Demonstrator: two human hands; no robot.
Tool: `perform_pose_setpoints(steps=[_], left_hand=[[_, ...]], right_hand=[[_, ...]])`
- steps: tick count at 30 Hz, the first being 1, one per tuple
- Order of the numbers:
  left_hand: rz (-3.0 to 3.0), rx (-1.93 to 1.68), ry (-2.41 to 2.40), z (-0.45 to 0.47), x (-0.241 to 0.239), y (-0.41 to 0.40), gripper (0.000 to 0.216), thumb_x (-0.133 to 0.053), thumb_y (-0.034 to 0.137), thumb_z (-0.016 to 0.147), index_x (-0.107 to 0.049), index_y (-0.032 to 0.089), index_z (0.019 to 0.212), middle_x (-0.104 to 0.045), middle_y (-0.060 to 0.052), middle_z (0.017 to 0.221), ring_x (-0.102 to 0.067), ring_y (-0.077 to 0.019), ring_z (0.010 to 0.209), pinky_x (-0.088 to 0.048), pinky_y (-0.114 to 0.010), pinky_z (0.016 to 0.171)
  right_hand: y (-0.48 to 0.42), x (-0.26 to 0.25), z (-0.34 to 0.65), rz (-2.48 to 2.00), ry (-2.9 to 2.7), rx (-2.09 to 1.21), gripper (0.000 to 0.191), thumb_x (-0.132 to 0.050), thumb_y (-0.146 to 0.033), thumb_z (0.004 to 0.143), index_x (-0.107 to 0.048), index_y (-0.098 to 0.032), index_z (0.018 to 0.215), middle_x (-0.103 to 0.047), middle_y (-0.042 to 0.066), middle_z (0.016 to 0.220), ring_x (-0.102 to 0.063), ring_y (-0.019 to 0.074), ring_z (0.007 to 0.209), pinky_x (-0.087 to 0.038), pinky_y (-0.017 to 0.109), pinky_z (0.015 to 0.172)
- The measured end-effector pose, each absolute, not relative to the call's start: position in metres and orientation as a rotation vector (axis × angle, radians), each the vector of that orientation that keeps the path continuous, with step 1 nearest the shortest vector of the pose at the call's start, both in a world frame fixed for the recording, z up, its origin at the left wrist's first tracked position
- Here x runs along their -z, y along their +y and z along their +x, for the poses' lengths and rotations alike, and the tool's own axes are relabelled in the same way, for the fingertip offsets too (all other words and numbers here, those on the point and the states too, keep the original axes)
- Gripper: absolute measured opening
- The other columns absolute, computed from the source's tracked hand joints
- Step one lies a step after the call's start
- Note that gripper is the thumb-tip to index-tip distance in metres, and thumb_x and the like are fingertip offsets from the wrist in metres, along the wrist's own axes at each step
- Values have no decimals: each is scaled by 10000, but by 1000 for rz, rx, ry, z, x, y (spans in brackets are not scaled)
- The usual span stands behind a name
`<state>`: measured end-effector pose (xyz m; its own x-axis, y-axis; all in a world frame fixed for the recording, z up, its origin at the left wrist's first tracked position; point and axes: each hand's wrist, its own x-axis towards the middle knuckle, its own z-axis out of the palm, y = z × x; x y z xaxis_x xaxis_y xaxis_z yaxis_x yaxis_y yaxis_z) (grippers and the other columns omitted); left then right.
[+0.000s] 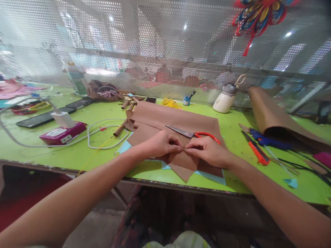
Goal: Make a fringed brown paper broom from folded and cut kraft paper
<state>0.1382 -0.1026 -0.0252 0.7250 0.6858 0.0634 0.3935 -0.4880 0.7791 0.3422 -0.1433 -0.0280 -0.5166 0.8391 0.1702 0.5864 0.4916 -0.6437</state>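
Note:
My left hand [165, 143] and my right hand [209, 151] meet at the table's front edge, thumbs and fingers pinched on the upper edge of a small piece of brown paper [184, 163]. One corner of that piece points down toward me. Beneath and behind it lie larger brown paper sheets [176, 115], with light blue paper [212, 177] showing from underneath. Just beyond my fingers, scissors [191, 133] with red handles rest on the brown paper, blades toward the left. The fold between my fingertips is partly hidden.
At left are a purple power adapter [63, 133] with a white cable, a phone [45, 117] and rolled brown paper tubes [120, 128]. A red utility knife [258, 153], blue glue gun [269, 139] and curled brown sheet [281, 117] lie right. A white bottle [224, 100] stands behind.

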Motion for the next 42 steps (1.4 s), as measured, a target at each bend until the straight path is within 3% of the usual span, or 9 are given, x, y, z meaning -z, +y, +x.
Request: perform_pose_setpoints(steps=[5,8,13,31,37,42], left_hand=[[2058,-334,887,133,28,-104,272,-517,367,764,-642,127,741,-536,13,486,-433,-76,405,-289,-179,403],[2243,-422,869,132,28,-104,223,-538,311,740,-634,132,646,-541,12,516,-464,-80,484,-303,-180,458],[2459,-447,882,134,29,-103,171,-548,230,707,-696,143,705,-611,-17,624,-501,-106,590,-331,-195,546],[2706,-406,853,134,34,-102,227,-494,109,677,-702,169,744,-650,-40,672,-534,-123,608,-349,-204,578],[2962,-281,827,132,20,-114,145,-498,105,686,-627,141,630,-607,-59,652,-492,-117,549,-305,-228,520],[3113,-179,688,129,14,-118,130,-502,100,711,-617,148,671,-596,-61,671,-522,-144,605,-316,-245,531]], right_hand=[[-144,31,339,-1226,-2244,-557,121,-569,-243,789,-675,-185,781,-673,25,760,-585,144,702,-437,268,645],[-144,37,339,-1200,-2287,-376,112,-577,-221,790,-669,-175,747,-649,33,729,-563,142,679,-425,271,632],[-139,48,342,-1036,-2407,-223,106,-562,-192,808,-664,-169,788,-628,45,743,-548,148,712,-423,284,666],[-147,41,336,-959,-2652,163,163,-472,-106,820,-582,-141,704,-547,68,743,-462,165,723,-362,281,643],[-149,42,341,-961,-2711,257,138,-483,-121,808,-568,-150,704,-532,69,764,-448,173,742,-345,286,654],[-153,41,342,-1014,-2740,293,120,-474,-118,811,-555,-154,731,-532,68,806,-452,177,769,-339,289,672]])
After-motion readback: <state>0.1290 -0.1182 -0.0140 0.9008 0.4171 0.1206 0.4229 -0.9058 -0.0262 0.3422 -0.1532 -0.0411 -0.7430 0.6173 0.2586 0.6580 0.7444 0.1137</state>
